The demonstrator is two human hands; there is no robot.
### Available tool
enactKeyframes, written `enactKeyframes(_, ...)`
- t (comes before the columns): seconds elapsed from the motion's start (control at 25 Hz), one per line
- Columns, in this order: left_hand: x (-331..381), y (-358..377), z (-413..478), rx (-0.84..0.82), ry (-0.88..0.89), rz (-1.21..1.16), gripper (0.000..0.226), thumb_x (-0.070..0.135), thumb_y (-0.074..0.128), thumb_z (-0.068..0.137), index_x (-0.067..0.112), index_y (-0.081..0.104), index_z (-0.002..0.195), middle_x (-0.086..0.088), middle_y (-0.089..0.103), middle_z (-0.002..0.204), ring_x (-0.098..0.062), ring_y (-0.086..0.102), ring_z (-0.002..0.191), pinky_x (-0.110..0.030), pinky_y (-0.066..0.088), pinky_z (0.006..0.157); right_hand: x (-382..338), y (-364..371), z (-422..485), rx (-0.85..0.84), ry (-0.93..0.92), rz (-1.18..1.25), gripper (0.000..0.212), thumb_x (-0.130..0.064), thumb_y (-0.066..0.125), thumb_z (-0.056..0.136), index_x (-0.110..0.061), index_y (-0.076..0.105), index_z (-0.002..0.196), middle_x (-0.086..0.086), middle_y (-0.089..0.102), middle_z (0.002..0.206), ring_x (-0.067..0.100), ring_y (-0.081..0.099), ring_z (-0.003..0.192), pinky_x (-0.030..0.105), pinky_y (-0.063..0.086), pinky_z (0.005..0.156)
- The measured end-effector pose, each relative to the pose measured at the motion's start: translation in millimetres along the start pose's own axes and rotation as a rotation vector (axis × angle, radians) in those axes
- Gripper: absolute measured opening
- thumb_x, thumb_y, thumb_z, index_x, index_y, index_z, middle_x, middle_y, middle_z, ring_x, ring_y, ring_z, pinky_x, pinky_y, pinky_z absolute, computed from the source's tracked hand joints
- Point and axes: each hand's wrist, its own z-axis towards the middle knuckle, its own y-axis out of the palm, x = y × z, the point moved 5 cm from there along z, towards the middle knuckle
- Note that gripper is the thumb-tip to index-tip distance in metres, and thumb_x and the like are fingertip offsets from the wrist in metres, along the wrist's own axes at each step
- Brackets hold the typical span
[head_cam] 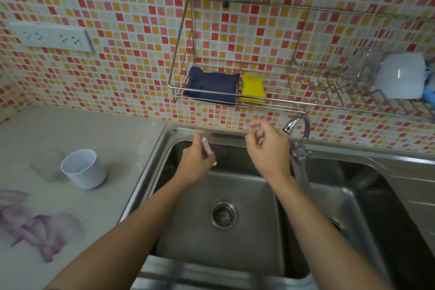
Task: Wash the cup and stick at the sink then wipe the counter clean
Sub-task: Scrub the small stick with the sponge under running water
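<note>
1. Both hands are over the sink, near its back wall. The left hand has its fingers closed round a pale stick, which pokes up past the knuckles.
2. The right hand is raised just beside the tap, its fingers loosely curled and pinched together; motion blur hides whether anything is between them.
3. The white cup stands upright on the desk, well apart to the left of the left fingers, with purple smears nearer the person.
4. The stick-washing step appears to be in hand; no running water can be made out.
5. The next move likely calls for the right fingers to reach the tap's handle to their right, then bring the stick under the spout.
6. A yellow sponge and dark cloth sit in the wall rack above the fingers, handy for wiping later.
</note>
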Motion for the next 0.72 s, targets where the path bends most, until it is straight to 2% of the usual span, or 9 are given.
enactKeyframes(0.08, -21.2, 11.2, -9.0, -0.021, -0.042, 0.059, 0.017, 0.019, 0.053, 0.093, 0.009, 0.046, 0.105, -0.004, 0.062, 0.086, -0.013, 0.06, 0.074, -0.015, 0.041, 0.059, 31.7, 30.6, -47.8, -0.142, 0.129, -0.053, 0.021, -0.018, 0.056, 0.086, -0.019, 0.059, 0.107, -0.008, 0.055, 0.059, 0.013, 0.057, 0.057, 0.03, 0.049, 0.058)
enactKeyframes(0.12, -29.9, 15.8, -13.2, -0.039, -0.041, 0.097, 0.015, 0.021, 0.051, 0.094, 0.008, 0.049, 0.101, -0.004, 0.062, 0.083, -0.01, 0.057, 0.069, -0.012, 0.039, 0.056, 45.7, 46.8, -66.9, -0.223, 0.173, -0.087, 0.025, -0.018, 0.057, 0.085, -0.019, 0.059, 0.11, -0.006, 0.061, 0.068, 0.016, 0.061, 0.065, 0.034, 0.052, 0.063)
enactKeyframes(0.2, -45.8, 21.1, -21.4, -0.1, -0.024, 0.186, 0.011, 0.016, 0.053, 0.092, 0.005, 0.056, 0.094, -0.004, 0.059, 0.079, -0.009, 0.053, 0.067, -0.016, 0.044, 0.058, 66.4, 80.6, -99.7, -0.435, 0.241, -0.169, 0.037, -0.019, 0.057, 0.085, -0.018, 0.055, 0.122, 0.002, 0.065, 0.103, 0.021, 0.062, 0.095, 0.038, 0.051, 0.083)
enactKeyframes(0.28, -61.7, 16.5, -27.0, -0.164, -0.018, 0.249, 0.008, 0.008, 0.057, 0.087, 0.001, 0.061, 0.09, -0.011, 0.064, 0.082, -0.017, 0.058, 0.075, -0.024, 0.049, 0.071, 72.9, 113.5, -124.0, -0.642, 0.267, -0.251, 0.052, -0.022, 0.057, 0.085, -0.016, 0.045, 0.135, 0.005, 0.05, 0.133, 0.024, 0.049, 0.12, 0.036, 0.04, 0.101)
enactKeyframes(0.32, -66.3, 9.7, -29.1, -0.171, -0.017, 0.249, 0.011, 0.007, 0.058, 0.086, 0.001, 0.062, 0.095, -0.013, 0.066, 0.086, -0.02, 0.062, 0.08, -0.021, 0.048, 0.072, 72.0, 126.5, -131.0, -0.702, 0.28, -0.256, 0.058, -0.023, 0.058, 0.085, -0.015, 0.039, 0.139, 0.005, 0.043, 0.14, 0.024, 0.044, 0.126, 0.036, 0.036, 0.105)
enactKeyframes(0.4, -61.0, -10.0, -27.6, -0.128, -0.011, 0.201, 0.025, 0.011, 0.062, 0.086, 0.005, 0.06, 0.11, -0.011, 0.068, 0.094, -0.019, 0.063, 0.085, -0.015, 0.043, 0.071, 66.6, 142.3, -134.5, -0.725, 0.299, -0.233, 0.064, -0.024, 0.06, 0.082, -0.012, 0.035, 0.141, 0.009, 0.038, 0.143, 0.027, 0.04, 0.129, 0.037, 0.034, 0.107)
enactKeyframes(0.48, -54.2, -50.6, -19.5, -0.057, 0.016, 0.171, 0.028, 0.014, 0.063, 0.087, 0.007, 0.06, 0.113, -0.008, 0.067, 0.094, -0.018, 0.063, 0.085, -0.014, 0.041, 0.072, 46.8, 165.7, -130.5, -0.705, 0.3, -0.177, 0.066, -0.023, 0.063, 0.081, -0.009, 0.035, 0.14, 0.013, 0.04, 0.14, 0.03, 0.041, 0.127, 0.038, 0.035, 0.106)
enactKeyframes(0.64, -74.8, -153.7, 3.8, -0.047, 0.02, 0.16, 0.023, 0.019, 0.062, 0.088, 0.009, 0.064, 0.108, -0.012, 0.07, 0.097, -0.025, 0.066, 0.09, -0.033, 0.052, 0.085, -21.3, 229.3, -123.1, -0.677, 0.263, 0.002, 0.065, -0.03, 0.065, 0.083, -0.012, 0.036, 0.139, 0.013, 0.042, 0.139, 0.028, 0.04, 0.128, 0.036, 0.034, 0.108)
enactKeyframes(0.72, -96.8, -205.3, 14.1, -0.06, 0.02, 0.181, 0.02, 0.019, 0.063, 0.087, 0.009, 0.064, 0.105, -0.012, 0.071, 0.094, -0.024, 0.067, 0.089, -0.034, 0.053, 0.086, -57.7, 268.5, -119.8, -0.682, 0.238, 0.073, 0.065, -0.031, 0.065, 0.083, -0.013, 0.037, 0.139, 0.012, 0.042, 0.138, 0.026, 0.039, 0.128, 0.032, 0.03, 0.108)
